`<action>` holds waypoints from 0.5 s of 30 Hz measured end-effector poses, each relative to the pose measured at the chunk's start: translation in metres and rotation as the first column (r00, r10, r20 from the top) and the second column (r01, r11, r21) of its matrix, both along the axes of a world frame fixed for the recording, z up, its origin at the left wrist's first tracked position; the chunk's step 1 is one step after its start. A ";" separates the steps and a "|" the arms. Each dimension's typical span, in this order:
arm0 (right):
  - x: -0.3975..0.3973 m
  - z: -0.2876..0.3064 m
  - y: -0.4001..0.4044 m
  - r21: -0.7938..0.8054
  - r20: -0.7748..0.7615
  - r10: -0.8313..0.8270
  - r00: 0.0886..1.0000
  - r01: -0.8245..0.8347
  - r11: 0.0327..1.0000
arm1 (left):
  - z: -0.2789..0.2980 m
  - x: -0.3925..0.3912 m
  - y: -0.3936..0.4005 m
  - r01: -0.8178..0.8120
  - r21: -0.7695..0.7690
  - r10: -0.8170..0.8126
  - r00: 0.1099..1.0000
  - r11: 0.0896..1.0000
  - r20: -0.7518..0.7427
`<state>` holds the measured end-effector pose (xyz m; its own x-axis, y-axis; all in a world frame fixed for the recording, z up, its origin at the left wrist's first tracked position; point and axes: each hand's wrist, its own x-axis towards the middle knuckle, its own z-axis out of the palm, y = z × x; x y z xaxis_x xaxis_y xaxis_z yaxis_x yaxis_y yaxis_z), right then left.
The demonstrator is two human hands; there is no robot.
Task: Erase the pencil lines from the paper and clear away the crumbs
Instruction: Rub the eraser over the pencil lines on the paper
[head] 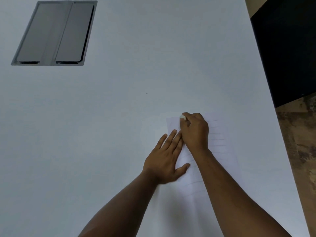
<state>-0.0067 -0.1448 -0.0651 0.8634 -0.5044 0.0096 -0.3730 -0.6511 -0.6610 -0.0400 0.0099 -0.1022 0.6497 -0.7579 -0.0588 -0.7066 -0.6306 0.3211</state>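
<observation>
A white sheet of paper (220,146) with faint horizontal pencil lines lies on the white table, near its right edge. My left hand (166,158) lies flat with straight fingers on the sheet's left edge, pressing it down. My right hand (195,130) pinches a small white eraser (183,117) against the paper close to its upper left corner. My right forearm covers the middle of the sheet. Crumbs are too small to make out.
A grey metal cable hatch with two flaps (54,33) is set into the table (119,100) at the far left. The table's right edge runs diagonally, with a dark object (289,48) and mottled brown floor (301,142) beyond it.
</observation>
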 end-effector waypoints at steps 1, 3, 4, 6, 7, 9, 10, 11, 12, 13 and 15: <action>-0.002 0.000 0.002 0.011 0.001 0.023 1.000 -0.023 1.000 | 0.000 0.000 0.000 0.000 -0.010 0.000 1.000 1.000 -0.002; -0.006 -0.001 0.011 0.017 -0.006 0.105 0.994 -0.105 0.994 | 0.001 0.000 0.000 0.004 -0.038 -0.005 1.000 0.999 -0.015; -0.007 -0.003 0.016 0.014 -0.014 0.139 0.990 -0.139 0.990 | 0.001 0.000 0.000 0.008 -0.045 -0.009 1.000 0.999 -0.017; -0.005 -0.007 0.020 -0.004 -0.015 0.149 0.989 -0.149 0.989 | 0.001 0.000 -0.001 0.014 -0.046 -0.015 1.000 0.999 -0.017; -0.003 -0.008 0.019 -0.011 -0.007 0.114 0.993 -0.114 0.993 | 0.001 0.000 -0.001 0.014 -0.041 -0.015 1.000 0.999 -0.020; 0.001 -0.007 0.010 -0.005 0.019 -0.004 1.000 0.004 1.000 | 0.001 0.000 0.000 0.009 -0.021 -0.010 1.000 1.000 -0.019; 0.001 -0.006 0.004 0.007 0.038 -0.065 0.997 0.065 0.998 | 0.000 0.000 0.000 0.007 -0.008 -0.008 1.000 1.000 -0.012; 0.000 -0.005 0.000 0.017 0.058 -0.112 0.992 0.111 0.994 | 0.001 0.000 0.000 0.007 0.002 -0.007 1.000 1.000 -0.004; -0.002 -0.003 -0.003 0.020 0.075 -0.137 0.988 0.136 0.990 | 0.000 0.001 0.001 0.007 0.006 -0.007 1.000 1.000 0.003; -0.006 -0.002 -0.004 0.020 0.087 -0.147 0.985 0.145 0.989 | 0.000 0.000 0.001 0.008 0.008 -0.008 1.000 1.000 0.009; -0.017 0.000 -0.002 0.032 0.098 -0.145 0.985 0.142 0.989 | -0.002 0.000 0.002 0.013 0.012 -0.013 1.000 1.000 0.012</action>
